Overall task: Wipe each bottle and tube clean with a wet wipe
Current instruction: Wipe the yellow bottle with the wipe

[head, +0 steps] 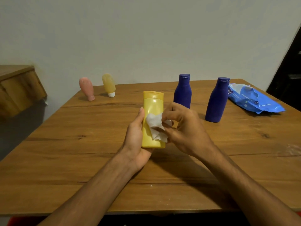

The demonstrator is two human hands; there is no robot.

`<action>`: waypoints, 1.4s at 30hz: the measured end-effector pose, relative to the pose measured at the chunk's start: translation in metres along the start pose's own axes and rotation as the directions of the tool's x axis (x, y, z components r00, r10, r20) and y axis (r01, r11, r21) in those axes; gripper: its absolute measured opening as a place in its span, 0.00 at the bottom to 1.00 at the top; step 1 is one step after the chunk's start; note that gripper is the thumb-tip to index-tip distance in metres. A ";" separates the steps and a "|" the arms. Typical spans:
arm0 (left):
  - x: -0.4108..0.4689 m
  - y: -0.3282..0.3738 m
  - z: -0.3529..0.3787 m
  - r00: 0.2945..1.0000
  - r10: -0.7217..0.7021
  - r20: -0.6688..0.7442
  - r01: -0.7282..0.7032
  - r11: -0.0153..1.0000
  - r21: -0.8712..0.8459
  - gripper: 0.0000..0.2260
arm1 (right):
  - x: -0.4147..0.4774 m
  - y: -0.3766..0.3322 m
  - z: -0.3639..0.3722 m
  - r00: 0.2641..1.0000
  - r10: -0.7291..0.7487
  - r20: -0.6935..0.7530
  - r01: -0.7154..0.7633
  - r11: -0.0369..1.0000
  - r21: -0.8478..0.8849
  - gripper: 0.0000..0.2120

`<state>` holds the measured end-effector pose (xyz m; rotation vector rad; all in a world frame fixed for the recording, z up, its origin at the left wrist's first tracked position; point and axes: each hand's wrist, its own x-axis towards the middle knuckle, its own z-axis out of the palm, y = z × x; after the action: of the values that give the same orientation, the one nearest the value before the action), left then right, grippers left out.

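At frame centre my left grip (pixel 136 141) is curled round the yellow bottle (pixel 153 108), upright over the worktop (pixel 65 144); my right grip (pixel 184 130) pinches the wet wipe (pixel 154 125) against it.

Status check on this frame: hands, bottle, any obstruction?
Left hand grips yellow bottle. Right hand pinches wipe against its front. Nothing in the way; blue bottles and tubes stand behind.

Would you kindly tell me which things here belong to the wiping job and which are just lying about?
Job: yellow bottle in left hand, wipe in right hand, left blue bottle, right blue bottle, pink tube, amber tube, wipes pack.
Just there: wooden shelf, table.
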<state>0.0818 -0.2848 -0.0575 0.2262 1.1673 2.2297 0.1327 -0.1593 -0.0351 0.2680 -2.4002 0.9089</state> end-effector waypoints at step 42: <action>-0.001 0.010 0.000 0.999 0.012 -0.046 -0.015 0.997 -0.080 0.24 | -0.003 0.005 0.004 0.970 -0.107 0.217 0.107 0.994 0.011 0.05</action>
<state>0.0784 -0.2903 -0.0494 0.1515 1.0997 2.2994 0.1317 -0.1587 -0.0421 0.5161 -2.5564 0.8675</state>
